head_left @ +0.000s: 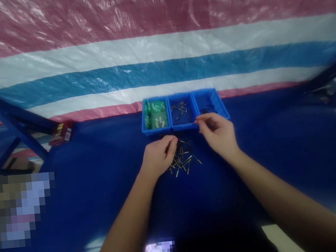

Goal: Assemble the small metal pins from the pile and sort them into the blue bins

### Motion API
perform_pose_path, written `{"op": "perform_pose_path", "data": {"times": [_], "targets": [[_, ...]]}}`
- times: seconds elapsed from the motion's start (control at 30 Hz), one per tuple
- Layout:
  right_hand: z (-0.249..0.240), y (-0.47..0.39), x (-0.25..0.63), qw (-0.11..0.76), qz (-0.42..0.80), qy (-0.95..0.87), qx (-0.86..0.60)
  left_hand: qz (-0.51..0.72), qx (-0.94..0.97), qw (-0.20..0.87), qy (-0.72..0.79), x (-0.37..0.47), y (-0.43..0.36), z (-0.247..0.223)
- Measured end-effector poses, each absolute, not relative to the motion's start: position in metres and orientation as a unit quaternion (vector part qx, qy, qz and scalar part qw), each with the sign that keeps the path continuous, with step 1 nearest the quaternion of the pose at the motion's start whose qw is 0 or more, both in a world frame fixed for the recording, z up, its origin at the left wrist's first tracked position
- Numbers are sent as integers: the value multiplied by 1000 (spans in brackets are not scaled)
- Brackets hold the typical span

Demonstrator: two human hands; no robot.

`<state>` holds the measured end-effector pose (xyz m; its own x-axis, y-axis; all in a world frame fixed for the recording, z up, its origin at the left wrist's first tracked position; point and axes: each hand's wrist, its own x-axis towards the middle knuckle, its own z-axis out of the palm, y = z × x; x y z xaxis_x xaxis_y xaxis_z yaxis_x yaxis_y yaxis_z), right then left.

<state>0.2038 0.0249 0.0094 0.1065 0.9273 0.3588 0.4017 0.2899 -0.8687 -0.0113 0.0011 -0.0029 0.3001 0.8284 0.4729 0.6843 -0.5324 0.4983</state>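
Three blue bins stand side by side. The left bin (156,131) holds green plastic and small pale pieces, the middle bin (185,125) thin metal pins, and the right bin (219,105) dark small parts. In front of them, a loose pile of thin brass-coloured pins (183,162) lies on the blue surface. My left hand (159,155) is closed in a pinch at the pile's left edge; what its fingertips hold is too small to name. My right hand (219,135) is pinched at the front of the right bin, its fingertips' contents too small to make out.
The blue table surface (102,179) extends around the bins. A red box (61,133) sits at the left by a blue metal frame (20,122). A striped plastic sheet (163,73) hangs behind, and another frame (328,76) stands at the right.
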Motion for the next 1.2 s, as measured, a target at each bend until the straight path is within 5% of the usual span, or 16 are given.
{"op": "perform_pose_path", "data": {"times": [0.13,0.47,1.2], "targets": [[6,19,198,381,216,-751,-495,348,804,89,474,-12,1,-2],[3,18,198,287,217,-798,-484,348,804,82,474,-13,2,-3],[4,14,189,282,234,-796,-482,343,807,81,474,-12,2,-4]]}}
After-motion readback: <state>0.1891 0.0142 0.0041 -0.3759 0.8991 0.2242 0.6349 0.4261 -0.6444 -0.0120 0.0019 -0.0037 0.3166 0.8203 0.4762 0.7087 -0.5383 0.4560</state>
